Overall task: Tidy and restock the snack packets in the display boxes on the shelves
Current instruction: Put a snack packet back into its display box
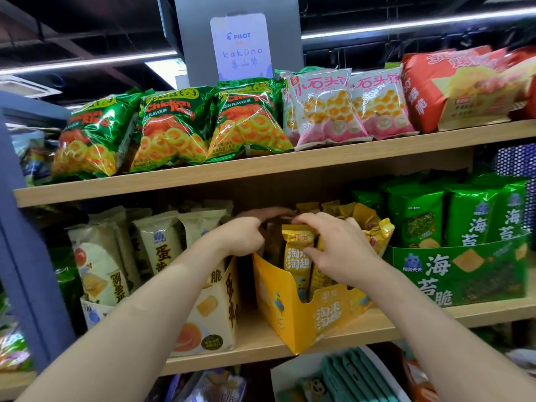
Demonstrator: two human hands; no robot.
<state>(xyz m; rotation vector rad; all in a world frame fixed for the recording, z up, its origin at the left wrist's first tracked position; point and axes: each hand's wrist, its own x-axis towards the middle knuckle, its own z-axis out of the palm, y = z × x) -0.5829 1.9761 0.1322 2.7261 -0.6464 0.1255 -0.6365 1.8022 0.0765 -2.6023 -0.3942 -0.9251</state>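
A yellow display box (293,314) stands on the middle shelf, filled with upright yellow snack packets (298,256). My left hand (243,236) reaches into the box's left side with curled fingers pinching the tops of the packets at the back. My right hand (339,248) lies over the front packets; its fingers curl round their tops and its thumb presses the front packet. More yellow packets (374,224) lean to the right behind it.
A cream display box (214,320) of egg-yolk snack packets stands left, a green seaweed box (464,274) right. The upper shelf (261,166) holds green chicken ring bags, pink-white bags and red bags. A lower shelf holds more goods.
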